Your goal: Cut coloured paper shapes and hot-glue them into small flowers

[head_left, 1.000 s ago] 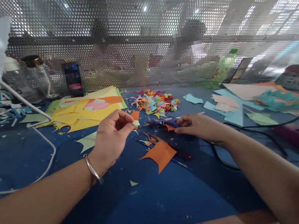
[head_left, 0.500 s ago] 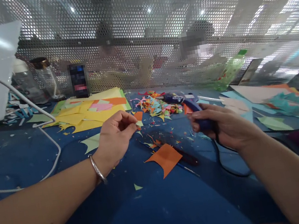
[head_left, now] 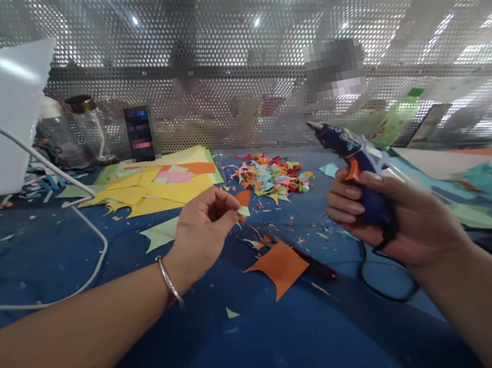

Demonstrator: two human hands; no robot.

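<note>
Craft workshop, as evidenced by a glue gun [head_left: 363, 162], heaped paper cuttings [head_left: 273, 176], coloured sheets [head_left: 162, 193], littered blue surface [head_left: 200, 357] and perforated partition [head_left: 237, 78].

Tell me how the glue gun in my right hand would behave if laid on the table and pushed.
The blue glue gun would probably stay rigid, as its body looks like hard plastic. Its pistol shape suggests it would slide or pivot rather than roll. The black cord looping below it might drag.
</note>
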